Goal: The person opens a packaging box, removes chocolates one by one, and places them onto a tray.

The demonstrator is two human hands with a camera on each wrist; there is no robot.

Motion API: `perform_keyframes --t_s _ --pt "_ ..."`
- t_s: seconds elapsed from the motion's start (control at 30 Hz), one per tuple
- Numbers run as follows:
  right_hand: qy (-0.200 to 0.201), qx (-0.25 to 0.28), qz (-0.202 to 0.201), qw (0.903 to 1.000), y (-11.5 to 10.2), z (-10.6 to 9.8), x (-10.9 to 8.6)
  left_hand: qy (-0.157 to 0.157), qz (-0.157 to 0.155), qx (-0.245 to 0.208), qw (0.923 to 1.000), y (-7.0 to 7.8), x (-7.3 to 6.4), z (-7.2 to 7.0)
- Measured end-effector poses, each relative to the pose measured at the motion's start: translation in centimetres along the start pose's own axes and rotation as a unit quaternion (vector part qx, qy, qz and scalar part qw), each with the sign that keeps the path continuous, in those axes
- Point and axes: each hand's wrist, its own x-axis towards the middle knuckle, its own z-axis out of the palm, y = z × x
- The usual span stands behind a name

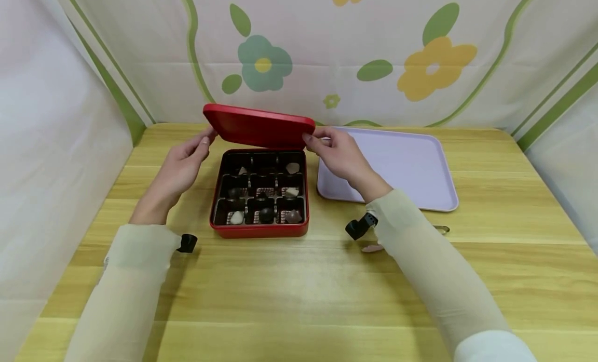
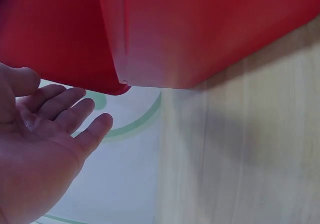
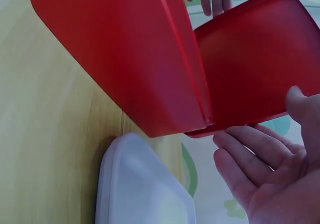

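A red box (image 1: pixel 259 231) stands open on the table, with a black divided insert holding small white, brown and dark pieces whose kind I cannot tell. Its red lid (image 1: pixel 261 129) is tilted up at the back edge. My right hand (image 1: pixel 338 154) pinches the lid's right edge, thumb on the inner face and fingers behind. At the lid's left edge is my left hand (image 1: pixel 179 167), its fingertips touching or very close to it. In the left wrist view, the fingers of the left hand (image 2: pixel 45 134) look fairly straight, beside the raised lid (image 2: pixel 55 39).
A pale purple tray (image 1: pixel 402 164) lies right of the box, partly behind my right hand. Under the right forearm, a pink-tipped piece (image 1: pixel 372 248) and a metal end (image 1: pixel 441 229) show; the middle is hidden. Floral cloth (image 1: pixel 327 50) walls the table's back.
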Motion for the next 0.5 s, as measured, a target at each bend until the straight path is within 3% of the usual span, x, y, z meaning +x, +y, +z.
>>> perform_keyframes --t_s 0.5 --pt "0.008 0.005 0.028 0.9996 -0.3 0.3 1.5 -0.021 -0.018 -0.086 0.9959 -1.7 1.3 0.6"
